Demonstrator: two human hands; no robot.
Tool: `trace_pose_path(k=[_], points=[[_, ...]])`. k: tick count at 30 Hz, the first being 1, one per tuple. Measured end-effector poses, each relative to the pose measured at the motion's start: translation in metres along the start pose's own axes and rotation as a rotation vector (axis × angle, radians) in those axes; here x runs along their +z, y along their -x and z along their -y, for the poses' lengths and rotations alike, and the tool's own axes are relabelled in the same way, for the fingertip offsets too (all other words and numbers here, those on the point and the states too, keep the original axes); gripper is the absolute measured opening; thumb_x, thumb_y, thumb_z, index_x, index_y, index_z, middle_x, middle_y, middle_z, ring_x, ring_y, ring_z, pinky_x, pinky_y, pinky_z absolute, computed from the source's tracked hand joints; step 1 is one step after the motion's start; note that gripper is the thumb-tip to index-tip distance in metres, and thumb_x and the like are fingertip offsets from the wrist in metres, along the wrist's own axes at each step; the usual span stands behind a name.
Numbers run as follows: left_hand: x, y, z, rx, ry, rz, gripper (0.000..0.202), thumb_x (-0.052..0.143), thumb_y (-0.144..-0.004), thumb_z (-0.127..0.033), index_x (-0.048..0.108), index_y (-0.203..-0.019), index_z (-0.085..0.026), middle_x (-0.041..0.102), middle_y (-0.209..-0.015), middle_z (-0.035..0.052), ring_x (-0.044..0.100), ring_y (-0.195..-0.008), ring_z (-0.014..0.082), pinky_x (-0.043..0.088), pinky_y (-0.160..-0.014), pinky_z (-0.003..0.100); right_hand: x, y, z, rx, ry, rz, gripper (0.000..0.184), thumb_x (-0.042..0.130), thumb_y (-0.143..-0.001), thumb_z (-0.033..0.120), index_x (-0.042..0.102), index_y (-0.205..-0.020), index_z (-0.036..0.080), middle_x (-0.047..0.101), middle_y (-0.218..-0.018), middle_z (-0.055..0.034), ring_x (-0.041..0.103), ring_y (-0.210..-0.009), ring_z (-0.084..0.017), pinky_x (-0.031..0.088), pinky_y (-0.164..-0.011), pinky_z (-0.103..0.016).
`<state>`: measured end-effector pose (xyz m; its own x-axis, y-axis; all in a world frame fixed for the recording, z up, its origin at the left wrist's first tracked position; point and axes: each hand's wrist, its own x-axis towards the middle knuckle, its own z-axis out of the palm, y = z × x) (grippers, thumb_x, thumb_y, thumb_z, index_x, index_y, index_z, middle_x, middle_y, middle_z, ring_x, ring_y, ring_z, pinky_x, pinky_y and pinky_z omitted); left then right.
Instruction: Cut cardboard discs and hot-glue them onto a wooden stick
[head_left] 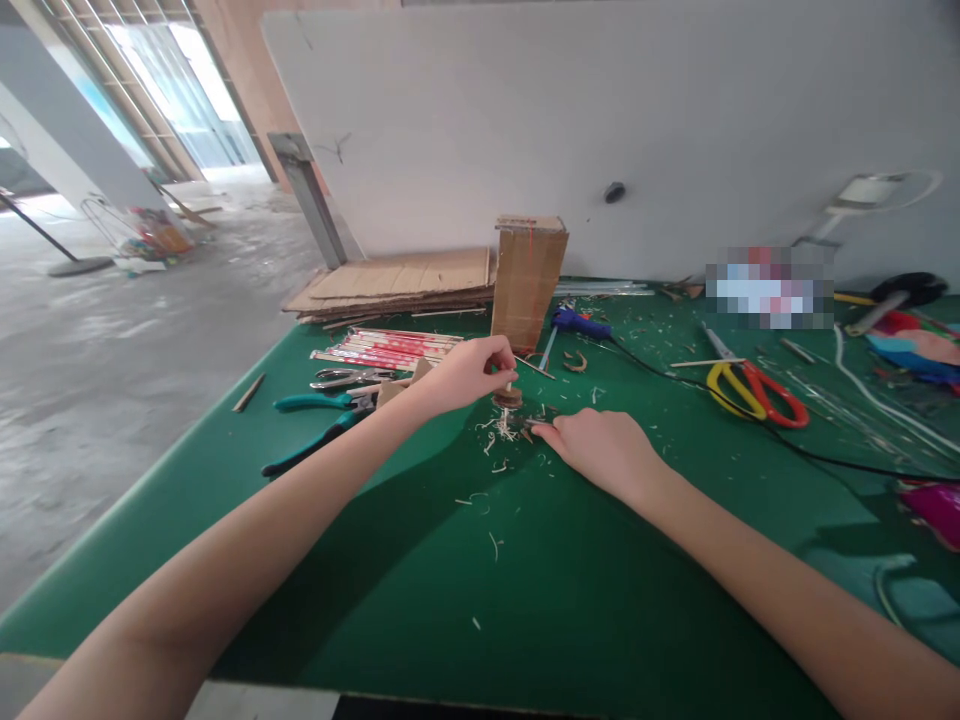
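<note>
Near the middle of the green table, my left hand (476, 372) pinches a short pale wooden stick (509, 387) upright. A small brown cardboard disc (508, 398) sits around the stick just below my fingertips. Thin wood shavings (504, 432) lie about the stick's lower end. Close by on the right is my right hand (600, 448), closed, its thumb pointing toward the stick. A thin, blurred edge shows at its fingertips, but the grip hides what kind of thing it is.
Green-handled pliers (319, 428) and red-and-white wrapped sticks (386, 350) lie left. Behind stand a cardboard block (527, 290) and stacked cardboard sheets (409, 275). A blue glue gun (579, 323) with a black cord and red-and-yellow scissors (754, 392) lie right.
</note>
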<state>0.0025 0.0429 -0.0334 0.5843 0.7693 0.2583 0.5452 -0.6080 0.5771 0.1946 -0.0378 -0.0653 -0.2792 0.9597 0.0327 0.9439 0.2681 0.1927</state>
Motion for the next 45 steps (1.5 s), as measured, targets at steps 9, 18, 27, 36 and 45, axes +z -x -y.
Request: trace_pose_path(k=[9,18,27,36,45], points=[[-0.004,0.001,0.001,0.016,-0.006,0.018,0.008,0.055,-0.078,-0.027,0.055,-0.08,-0.019,0.063,-0.079,0.0013,0.056,-0.069,0.012,0.042,-0.059,0.026,0.0,0.001,-0.003,-0.005,0.058,-0.091,0.057,0.024,-0.095,0.049,0.067,-0.075,0.017,0.066,-0.058,-0.0079,0.063,-0.052,-0.021,0.026,-0.046,-0.025],[-0.001,0.0,0.002,0.005,-0.017,-0.003,0.008,0.056,-0.078,-0.026,0.055,-0.078,-0.018,0.063,-0.077,0.0008,0.057,-0.068,0.0112,0.041,-0.059,0.025,0.004,0.006,0.006,-0.009,0.068,-0.065,0.06,0.022,-0.095,0.047,0.066,-0.068,0.016,0.063,-0.056,-0.0088,0.059,-0.047,-0.019,0.021,-0.044,-0.025],[0.0,0.0,0.004,0.02,-0.001,0.004,0.008,0.055,-0.079,-0.025,0.054,-0.078,-0.018,0.064,-0.077,0.0015,0.058,-0.068,0.0114,0.042,-0.059,0.024,0.003,0.005,0.003,0.038,0.1,-0.104,0.059,0.022,-0.095,0.049,0.066,-0.073,0.017,0.064,-0.055,-0.0076,0.062,-0.049,-0.02,0.02,-0.045,-0.024],[0.002,-0.002,0.006,0.039,0.069,0.025,0.007,0.055,-0.078,-0.023,0.055,-0.082,-0.017,0.066,-0.079,0.0029,0.061,-0.072,0.0122,0.044,-0.062,0.025,0.0,0.007,0.002,0.019,0.122,-0.109,0.057,0.024,-0.095,0.049,0.065,-0.072,0.016,0.063,-0.053,-0.0081,0.062,-0.049,-0.021,0.019,-0.045,-0.025],[0.003,-0.003,0.012,0.03,0.086,0.023,0.011,0.056,-0.078,-0.023,0.053,-0.087,-0.017,0.066,-0.076,0.0021,0.061,-0.069,0.0124,0.044,-0.061,0.026,0.005,0.003,0.004,0.008,0.073,-0.038,0.057,0.027,-0.095,0.047,0.066,-0.068,0.016,0.066,-0.058,-0.009,0.063,-0.051,-0.022,0.024,-0.044,-0.024]])
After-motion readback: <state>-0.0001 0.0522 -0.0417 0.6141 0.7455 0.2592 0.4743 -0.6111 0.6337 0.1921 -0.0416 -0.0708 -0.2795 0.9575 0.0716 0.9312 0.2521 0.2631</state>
